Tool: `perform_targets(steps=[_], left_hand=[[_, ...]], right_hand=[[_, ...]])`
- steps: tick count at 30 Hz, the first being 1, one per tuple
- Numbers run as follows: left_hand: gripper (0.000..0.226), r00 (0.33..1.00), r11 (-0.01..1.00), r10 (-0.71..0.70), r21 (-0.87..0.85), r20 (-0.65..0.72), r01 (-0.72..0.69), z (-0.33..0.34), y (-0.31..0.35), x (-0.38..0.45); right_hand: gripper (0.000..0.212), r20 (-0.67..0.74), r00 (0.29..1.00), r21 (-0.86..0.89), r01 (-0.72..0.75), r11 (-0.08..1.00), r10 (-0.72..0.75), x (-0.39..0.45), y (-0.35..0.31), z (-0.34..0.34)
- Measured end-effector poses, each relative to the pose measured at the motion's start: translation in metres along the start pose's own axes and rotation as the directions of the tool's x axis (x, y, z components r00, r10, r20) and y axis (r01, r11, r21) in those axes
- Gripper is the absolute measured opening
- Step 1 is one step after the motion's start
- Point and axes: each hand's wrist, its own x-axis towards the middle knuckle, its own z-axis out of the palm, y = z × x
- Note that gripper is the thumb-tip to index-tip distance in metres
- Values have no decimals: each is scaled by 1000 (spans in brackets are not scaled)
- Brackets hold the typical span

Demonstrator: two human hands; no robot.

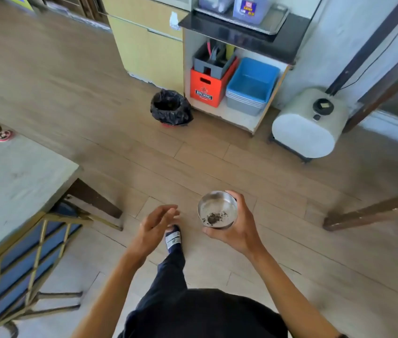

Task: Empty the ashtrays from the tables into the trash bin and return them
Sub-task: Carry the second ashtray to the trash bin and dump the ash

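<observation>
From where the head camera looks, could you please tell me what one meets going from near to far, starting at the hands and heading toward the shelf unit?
Right hand holding the metal ashtray → bare wooden floor → black-lined trash bin → red crate on the shelf unit's bottom level → metal tray on the dark countertop.

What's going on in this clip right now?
A person is on the wooden floor, holding a metal ashtray in the right hand. Ash still lies in the bowl, so it has not been emptied. The left hand is open and holds nothing. The trash bin, lined with a black bag, stands ahead beside a shelf unit, apart from the person. A table is on the left.
</observation>
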Motion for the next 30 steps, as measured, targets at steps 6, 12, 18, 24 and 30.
perform_targets(steps=[6,12,18,24,30], left_hand=[[30,1000,997,-15,76,4,15,-72,33,122],[31,998,995,-22,103,54,16,-123,75,233],[29,999,996,-44,78,14,43,-150,99,337],[29,992,989,-123,77,-36,125,-171,125,447],[25,983,978,-163,116,-90,173,-194,175,558]], right_hand=[[100,-13,999,-34,-47,998,47,129,-29,21],[101,-4,999,-42,-39,998,39,241,-57,44],[98,36,999,-25,-8,1000,9,364,-65,60],[98,96,995,-29,-5,1000,8,511,-60,71],[106,183,983,-78,3,997,11,652,-77,73]])
